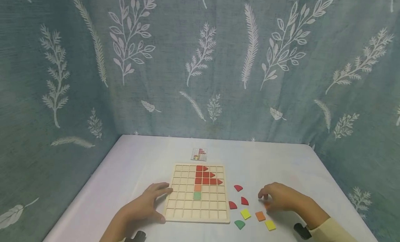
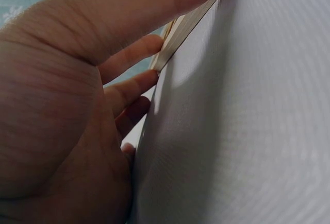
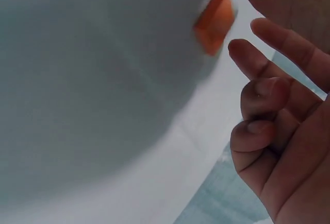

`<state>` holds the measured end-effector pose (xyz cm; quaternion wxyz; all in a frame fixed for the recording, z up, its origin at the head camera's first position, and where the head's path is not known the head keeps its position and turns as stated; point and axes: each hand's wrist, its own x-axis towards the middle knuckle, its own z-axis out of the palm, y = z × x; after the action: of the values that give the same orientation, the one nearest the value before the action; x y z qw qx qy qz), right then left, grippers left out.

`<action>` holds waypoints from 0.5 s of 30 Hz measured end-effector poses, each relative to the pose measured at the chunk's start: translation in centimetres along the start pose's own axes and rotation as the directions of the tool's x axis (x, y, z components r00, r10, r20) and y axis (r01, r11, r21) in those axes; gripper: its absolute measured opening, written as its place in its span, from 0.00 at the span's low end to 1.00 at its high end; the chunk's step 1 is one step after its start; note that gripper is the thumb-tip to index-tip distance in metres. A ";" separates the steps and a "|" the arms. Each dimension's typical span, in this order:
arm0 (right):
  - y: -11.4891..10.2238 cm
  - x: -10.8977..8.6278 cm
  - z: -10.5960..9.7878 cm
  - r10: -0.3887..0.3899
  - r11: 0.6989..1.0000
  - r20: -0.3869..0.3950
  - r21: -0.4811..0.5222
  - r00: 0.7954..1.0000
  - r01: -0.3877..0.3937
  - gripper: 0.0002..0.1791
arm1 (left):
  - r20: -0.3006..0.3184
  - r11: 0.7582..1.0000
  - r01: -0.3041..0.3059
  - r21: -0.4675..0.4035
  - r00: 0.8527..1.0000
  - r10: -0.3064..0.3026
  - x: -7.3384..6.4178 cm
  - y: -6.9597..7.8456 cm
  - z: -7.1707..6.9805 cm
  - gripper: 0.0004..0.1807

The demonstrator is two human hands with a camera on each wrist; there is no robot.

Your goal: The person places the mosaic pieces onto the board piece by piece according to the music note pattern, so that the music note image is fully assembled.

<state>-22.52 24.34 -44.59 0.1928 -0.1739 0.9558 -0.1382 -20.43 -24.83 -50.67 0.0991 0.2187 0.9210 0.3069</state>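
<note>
A wooden grid board (image 1: 184, 204) lies flat on the table. Red square and pointed tiles, an orange tile (image 1: 198, 188) and a green square (image 1: 197, 195) sit in its cells. My left hand (image 1: 144, 202) touches the board's left edge, thumb low and fingers higher up; the left wrist view shows fingertips against the wooden side (image 2: 180, 33). Over to the right, my right hand (image 1: 284, 197) hovers above an orange square tile (image 3: 215, 22). In the right wrist view its fingers are bent and apart from that tile, which is partly hidden in the head view.
Between board and right hand lie red quarter-round tiles (image 1: 238, 188), yellow squares (image 1: 245, 214), another orange square (image 1: 260, 216) and a green rounded tile (image 1: 239, 224). Behind the board is a small pattern card (image 1: 199, 154). A leaf-patterned curtain (image 1: 218, 61) surrounds the white table (image 1: 265, 158).
</note>
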 end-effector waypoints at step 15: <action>1.2 -0.7 1.0 -0.018 1.000 -0.041 -0.014 0.999 0.017 0.14 | -0.003 1.000 -0.012 0.000 1.000 0.012 0.3 0.1 0.1 0.57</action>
<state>-21.81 25.50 -45.64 0.1707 -0.1808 0.9589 -0.1367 -20.63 -24.56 -50.75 0.0960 0.2238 0.9198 0.3077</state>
